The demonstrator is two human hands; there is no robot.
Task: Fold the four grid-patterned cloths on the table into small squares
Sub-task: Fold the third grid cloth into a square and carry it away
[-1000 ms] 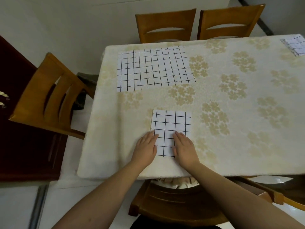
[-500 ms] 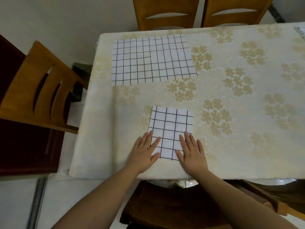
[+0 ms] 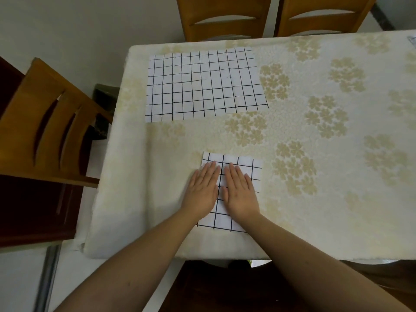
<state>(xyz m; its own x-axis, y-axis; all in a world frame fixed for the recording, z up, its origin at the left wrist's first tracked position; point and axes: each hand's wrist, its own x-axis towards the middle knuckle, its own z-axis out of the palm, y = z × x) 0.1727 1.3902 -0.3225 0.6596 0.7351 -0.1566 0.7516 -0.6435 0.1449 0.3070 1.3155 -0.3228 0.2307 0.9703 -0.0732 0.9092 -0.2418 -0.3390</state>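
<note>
Both hands, left (image 3: pixel 202 188) and right (image 3: pixel 241 190), are lying flat with fingers straight, pressing the folded cloth (image 3: pixel 231 212) at the table's (image 3: pixel 337 199) near edge (likely setting creases); an unfolded cloth (image 3: pixel 204 84) is waiting farther back.

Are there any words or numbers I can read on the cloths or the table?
None can be read.
The folded cloth under both hands shows only black grid lines.
The big unfolded cloth shows only grid lines too.
The tablecloth has flower patterns, no letters.
A scrap at the far right table edge is too small to tell.
</note>
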